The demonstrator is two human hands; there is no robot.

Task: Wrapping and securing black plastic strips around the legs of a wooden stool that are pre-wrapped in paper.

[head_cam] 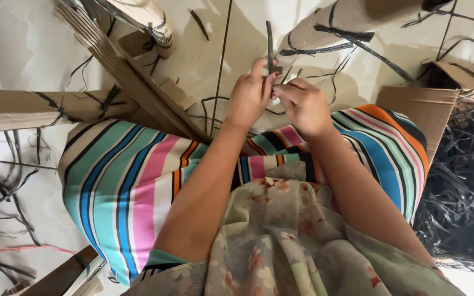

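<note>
My left hand [249, 93] and my right hand [302, 104] meet in front of me above my striped skirt [122, 181]. Both pinch a thin black plastic strip [269, 38] that stands up between the fingertips. The left thumb and fingers grip it at the base; the right fingers close on it just beside them. A cardboard roll [352, 19] bound with black strips lies on the floor right behind the hands.
A flat cardboard bundle [28, 109] tied with black strip lies at left, and a stack of cardboard sheets [133, 77] leans diagonally. An open cardboard box [429, 109] stands at right beside a heap of loose black strips [462, 186]. Stray strips litter the white tiled floor [17, 49].
</note>
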